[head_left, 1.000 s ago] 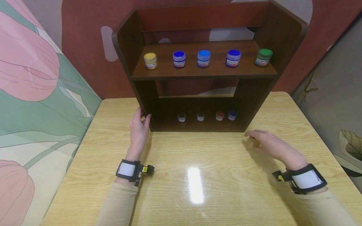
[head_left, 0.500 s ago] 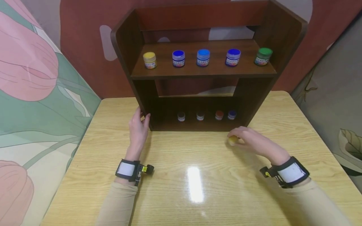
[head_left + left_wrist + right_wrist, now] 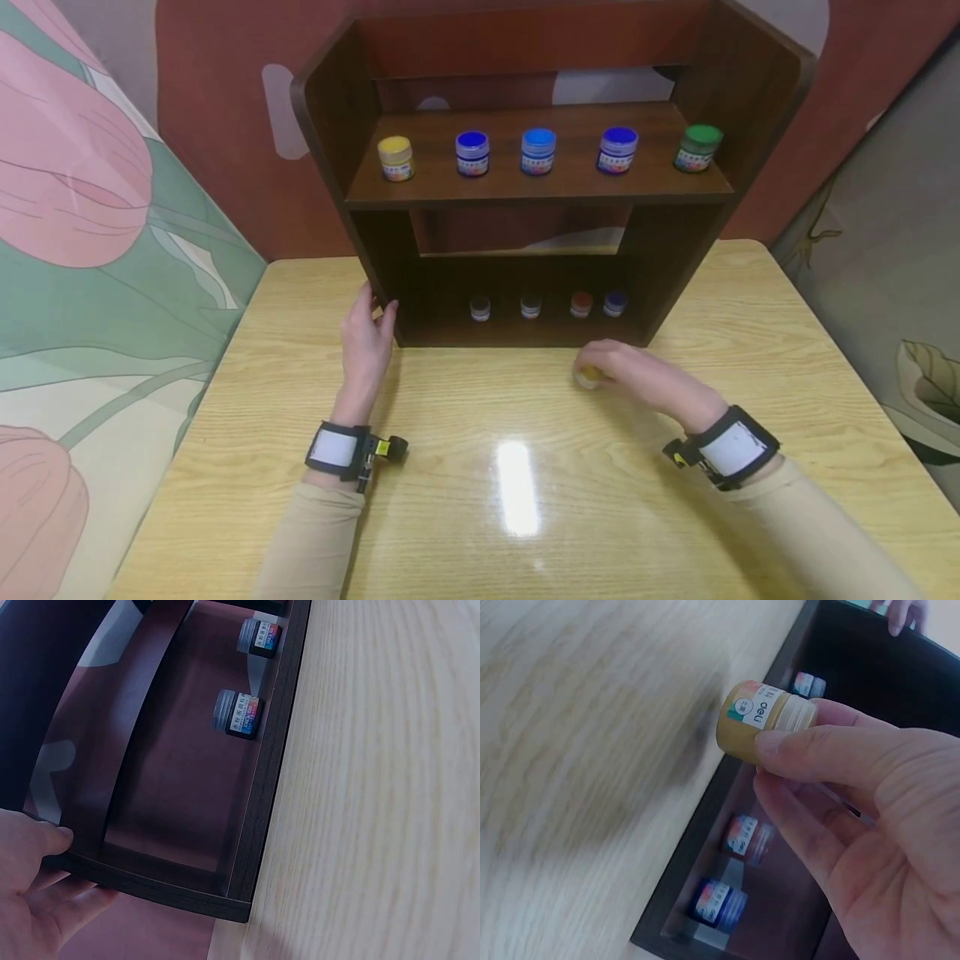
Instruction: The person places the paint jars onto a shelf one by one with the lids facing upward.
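My right hand (image 3: pixel 637 379) pinches a gold paint jar (image 3: pixel 751 724) with a clear lid, between thumb and fingers. It is in front of the dark brown shelf's (image 3: pixel 525 200) lower front edge, over the table. My left hand (image 3: pixel 367 342) grips the shelf's left side panel, its thumb (image 3: pixel 56 840) on the inner side and the other fingers outside. On the lower board stand a dark jar (image 3: pixel 480 308), another dark jar (image 3: pixel 531 307), a red jar (image 3: pixel 581 305) and a purple-blue jar (image 3: pixel 615 304).
The upper board holds a yellow jar (image 3: pixel 396 158), several blue jars (image 3: pixel 538 152) and a green jar (image 3: pixel 698 148). The shelf stands at the back of a light wooden table (image 3: pixel 450 467), before a patterned wall. A patterned panel (image 3: pixel 97 250) borders the left side.
My right hand has carried the gold jar leftward, from beyond the shelf's right corner to in front of its lower board. My left hand stays on the side panel.
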A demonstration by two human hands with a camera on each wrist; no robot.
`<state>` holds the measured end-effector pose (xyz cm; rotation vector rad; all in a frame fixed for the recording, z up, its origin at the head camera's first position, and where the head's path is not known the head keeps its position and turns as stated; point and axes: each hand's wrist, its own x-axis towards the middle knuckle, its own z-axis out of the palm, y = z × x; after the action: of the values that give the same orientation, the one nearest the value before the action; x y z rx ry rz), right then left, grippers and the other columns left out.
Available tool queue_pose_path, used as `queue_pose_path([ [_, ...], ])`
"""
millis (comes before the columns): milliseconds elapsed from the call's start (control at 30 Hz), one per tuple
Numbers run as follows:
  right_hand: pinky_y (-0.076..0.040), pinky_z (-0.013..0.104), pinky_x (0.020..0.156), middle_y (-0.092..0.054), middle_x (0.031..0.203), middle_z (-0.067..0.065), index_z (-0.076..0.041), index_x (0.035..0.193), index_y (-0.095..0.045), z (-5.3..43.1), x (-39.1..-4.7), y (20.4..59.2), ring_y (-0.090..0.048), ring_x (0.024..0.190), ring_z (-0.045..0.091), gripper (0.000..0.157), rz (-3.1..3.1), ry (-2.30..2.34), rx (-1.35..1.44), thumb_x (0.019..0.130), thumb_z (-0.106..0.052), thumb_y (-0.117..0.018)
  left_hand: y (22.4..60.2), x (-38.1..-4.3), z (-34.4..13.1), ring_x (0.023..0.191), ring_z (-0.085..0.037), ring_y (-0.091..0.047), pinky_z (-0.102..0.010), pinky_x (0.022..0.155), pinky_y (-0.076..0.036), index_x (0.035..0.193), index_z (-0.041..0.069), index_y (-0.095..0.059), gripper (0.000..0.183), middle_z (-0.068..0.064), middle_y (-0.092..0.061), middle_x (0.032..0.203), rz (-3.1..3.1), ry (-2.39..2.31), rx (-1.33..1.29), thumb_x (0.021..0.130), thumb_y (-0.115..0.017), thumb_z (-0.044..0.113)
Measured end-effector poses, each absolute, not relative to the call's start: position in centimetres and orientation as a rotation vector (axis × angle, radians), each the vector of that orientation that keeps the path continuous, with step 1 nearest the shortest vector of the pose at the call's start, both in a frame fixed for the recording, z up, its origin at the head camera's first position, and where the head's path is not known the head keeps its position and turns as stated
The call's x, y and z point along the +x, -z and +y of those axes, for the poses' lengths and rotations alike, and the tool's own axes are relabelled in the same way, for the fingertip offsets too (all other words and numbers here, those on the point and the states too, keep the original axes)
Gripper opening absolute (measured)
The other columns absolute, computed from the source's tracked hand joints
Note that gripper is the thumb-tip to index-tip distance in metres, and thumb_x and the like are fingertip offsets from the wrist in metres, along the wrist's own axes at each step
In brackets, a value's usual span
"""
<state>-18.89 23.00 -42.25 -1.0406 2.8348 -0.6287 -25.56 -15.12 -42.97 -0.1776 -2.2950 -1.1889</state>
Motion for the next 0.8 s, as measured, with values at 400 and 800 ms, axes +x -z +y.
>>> queue_pose_path([
  [400,-0.054,0.035,0.080,-0.066,0.104,-0.002,-0.014,0.100,-0.070,21.8,-19.0,43.0,-0.056,0.095,0.014,0.034,2.819,0.612,-1.069,0.080,0.013,-0.064,43.0,-25.7,-15.2,0.114,-0.038,-0.064,-0.045,0.082,-0.060,0.130,0.000,-0.055,0.036,-0.022,-0.065,0.126,-2.293,1.188,-0.172,0.096,-0.060,0.011],
  [800,-0.059,0.035,0.078,-0.066,0.105,0.009,-0.003,0.105,-0.070,21.5,-19.0,43.5,-0.063,0.092,0.020,0.029,2.876,0.623,-1.119,0.077,0.000,-0.078,43.0,-25.7,-15.2,0.112,-0.038,-0.065,-0.044,0.081,-0.061,0.128,0.000,-0.056,0.035,-0.023,-0.065,0.124,-2.286,1.178,-0.182,0.096,-0.059,0.011],
])
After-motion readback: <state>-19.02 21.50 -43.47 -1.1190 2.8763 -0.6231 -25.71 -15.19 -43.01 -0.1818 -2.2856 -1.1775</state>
